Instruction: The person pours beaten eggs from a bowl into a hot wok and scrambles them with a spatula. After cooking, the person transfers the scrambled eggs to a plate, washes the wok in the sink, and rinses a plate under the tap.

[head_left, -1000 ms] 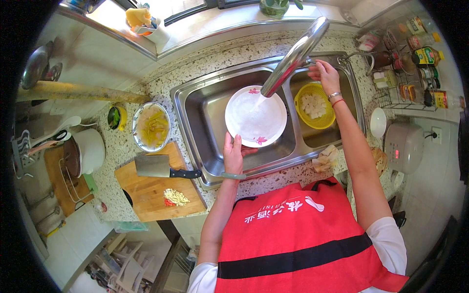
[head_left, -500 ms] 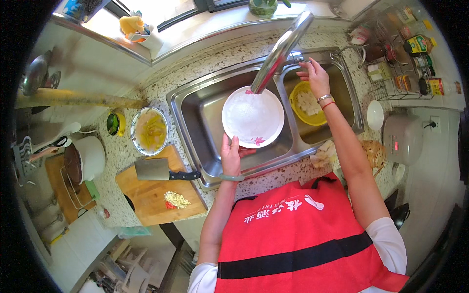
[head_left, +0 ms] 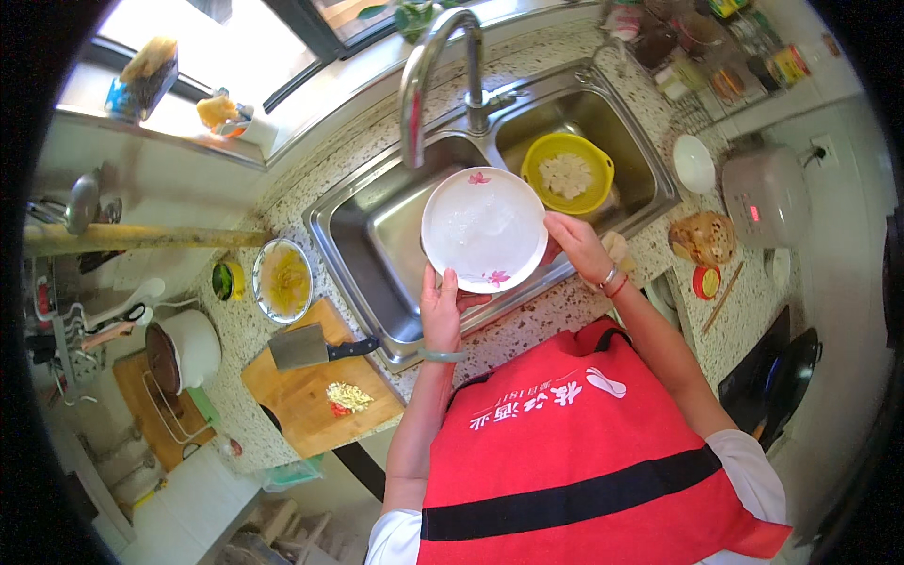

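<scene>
A white plate (head_left: 482, 231) with pink flower marks is held between both hands over the left basin of the steel sink (head_left: 377, 254). Water seems to lie in it. My left hand (head_left: 443, 306) grips its near left edge, thumb on the rim and fingers underneath. On the right rim, my right hand (head_left: 576, 247) has closed, its fingers partly hidden below the plate. The curved faucet (head_left: 414, 104) stands behind the plate. In the right basin sits a yellow colander (head_left: 603, 188) with pale white pieces inside.
Left of the sink, a cutting board (head_left: 311, 405) bears a cleaver (head_left: 303, 347) and chopped garlic (head_left: 350, 395). A patterned bowl (head_left: 283, 281) stands behind it. A white bowl (head_left: 694, 163), a rice cooker (head_left: 763, 193) and a red-lidded jar (head_left: 705, 282) are at the right.
My right hand has come from the faucet handle down to the plate's right rim and taken hold. The plate is now clear of the faucet spout; the view has shifted.
</scene>
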Motion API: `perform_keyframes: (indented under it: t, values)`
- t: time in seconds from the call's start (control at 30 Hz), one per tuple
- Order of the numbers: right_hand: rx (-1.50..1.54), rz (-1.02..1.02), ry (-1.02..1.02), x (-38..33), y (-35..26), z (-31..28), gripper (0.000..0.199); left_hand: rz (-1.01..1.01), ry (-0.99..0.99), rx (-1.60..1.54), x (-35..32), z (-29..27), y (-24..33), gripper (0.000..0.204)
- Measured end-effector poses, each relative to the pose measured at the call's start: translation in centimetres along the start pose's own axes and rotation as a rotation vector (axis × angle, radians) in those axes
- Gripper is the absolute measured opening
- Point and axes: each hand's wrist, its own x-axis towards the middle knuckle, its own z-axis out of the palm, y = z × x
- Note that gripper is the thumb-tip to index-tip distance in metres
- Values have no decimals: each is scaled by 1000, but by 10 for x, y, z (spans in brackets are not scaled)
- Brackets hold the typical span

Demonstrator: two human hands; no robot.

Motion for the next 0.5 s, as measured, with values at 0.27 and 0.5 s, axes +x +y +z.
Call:
perform_keyframes:
  t: [0.27, 0.5]
  values:
    - [69, -14, 199, -101, 11, -28, 33, -66, -182, 63, -34, 42, -25, 41]
    - [115, -72, 454, -203, 23, -61, 26, -149, -376, 169, -75, 101, -55, 40]
